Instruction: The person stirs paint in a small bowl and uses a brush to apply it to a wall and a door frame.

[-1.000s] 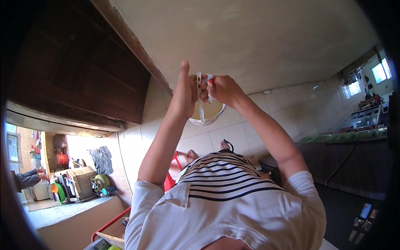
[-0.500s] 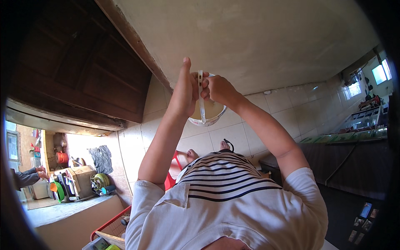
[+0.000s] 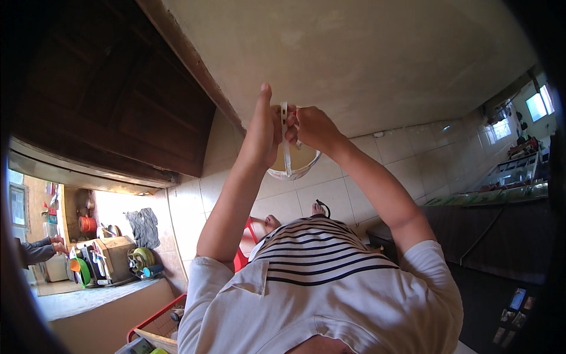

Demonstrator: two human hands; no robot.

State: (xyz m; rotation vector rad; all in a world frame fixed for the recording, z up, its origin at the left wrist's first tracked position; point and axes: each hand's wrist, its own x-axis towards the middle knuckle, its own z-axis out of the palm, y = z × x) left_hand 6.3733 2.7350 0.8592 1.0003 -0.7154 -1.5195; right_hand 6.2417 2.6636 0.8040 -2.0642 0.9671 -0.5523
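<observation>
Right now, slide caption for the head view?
Left hand and right hand at a white strip across a round tub.

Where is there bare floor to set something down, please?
Bare floor shows between the right forearm and the wall, with a smaller patch between bucket and right foot. It is crowded over the bucket, where left hand and right hand meet by the white strip, and around the box on the ledge.
</observation>
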